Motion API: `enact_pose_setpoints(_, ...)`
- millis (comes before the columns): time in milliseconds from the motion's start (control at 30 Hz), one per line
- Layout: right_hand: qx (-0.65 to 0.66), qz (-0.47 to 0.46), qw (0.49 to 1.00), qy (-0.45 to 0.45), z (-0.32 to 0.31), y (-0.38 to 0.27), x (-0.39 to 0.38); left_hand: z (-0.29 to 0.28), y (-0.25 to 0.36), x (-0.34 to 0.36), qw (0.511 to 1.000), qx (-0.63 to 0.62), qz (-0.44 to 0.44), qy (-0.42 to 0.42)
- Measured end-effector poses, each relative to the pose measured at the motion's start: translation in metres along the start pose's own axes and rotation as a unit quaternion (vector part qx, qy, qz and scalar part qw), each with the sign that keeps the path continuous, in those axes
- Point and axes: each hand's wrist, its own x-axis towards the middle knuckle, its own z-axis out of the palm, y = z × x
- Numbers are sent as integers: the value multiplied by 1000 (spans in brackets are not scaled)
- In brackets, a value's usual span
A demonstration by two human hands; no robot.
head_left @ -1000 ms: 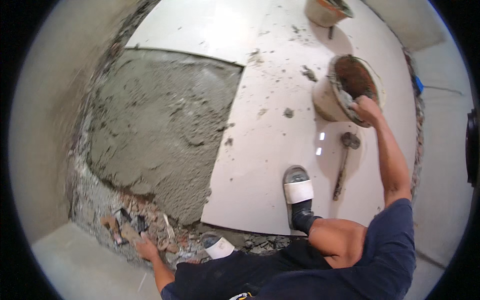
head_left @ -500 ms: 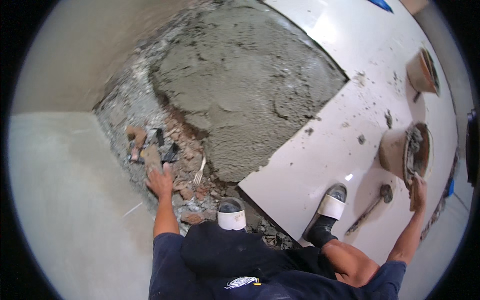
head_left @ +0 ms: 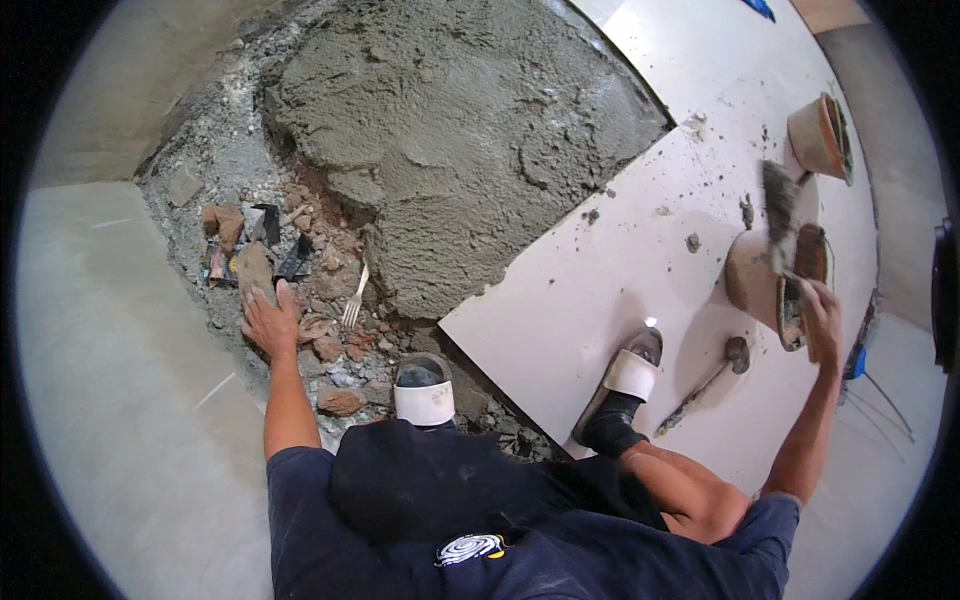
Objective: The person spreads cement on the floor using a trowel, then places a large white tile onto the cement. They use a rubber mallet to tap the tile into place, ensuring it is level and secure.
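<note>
My right hand (head_left: 820, 322) is wrapped round the handle of a trowel, above the mouth of a bucket (head_left: 752, 277). The trowel's grey, mortar-smeared blade (head_left: 778, 205) points away from me, over the bucket's far side. Across at the left, my left hand (head_left: 272, 322) lies with spread fingers on the rubble, against a long brownish brick piece (head_left: 254, 268). A pale fork (head_left: 355, 298) lies on the broken ground to its right. Beyond it spreads a rough bed of wet grey mortar (head_left: 440, 150).
White floor tiles (head_left: 560, 310) border the mortar, spattered with lumps. A mortar-caked hammer (head_left: 705, 388) lies near my right foot. A second bucket (head_left: 818, 138) stands farther off. Walls (head_left: 110, 330) meet at the left corner. Broken bricks (head_left: 340, 402) lie beside my left foot.
My right hand has raised the trowel, and its blade now shows above the bucket. My left hand stays at the brick piece. The whole view has shifted slightly.
</note>
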Motion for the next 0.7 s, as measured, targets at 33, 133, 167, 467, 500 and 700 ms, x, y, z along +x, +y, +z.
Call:
enact_pose_setpoints(33, -16, -55, 998, -30, 14, -22, 9, 1, -1, 0, 1000, 1, 8, 1)
enact_pose_setpoints(133, -95, -87, 982, -135, 68, -85, 44, 2, -2, 0, 999, 26, 14, 13)
enact_pose_setpoints(167, -125, -76, 976, -158, 90, -102, 54, 2, -3, -1, 999, 35, 17, 13)
enact_pose_setpoints(467, -182, -43, 976, -108, 157, -158, 79, 10, -2, 0, 994, 84, 20, 62)
enact_pose_setpoints(500, -91, 32, 981, -170, 171, -161, 79, 10, -3, 0, 995, 84, 22, 54)
enact_pose_setpoints(700, 134, 35, 968, -210, 331, -170, 25, 16, -8, 1, 992, 78, 23, 92)
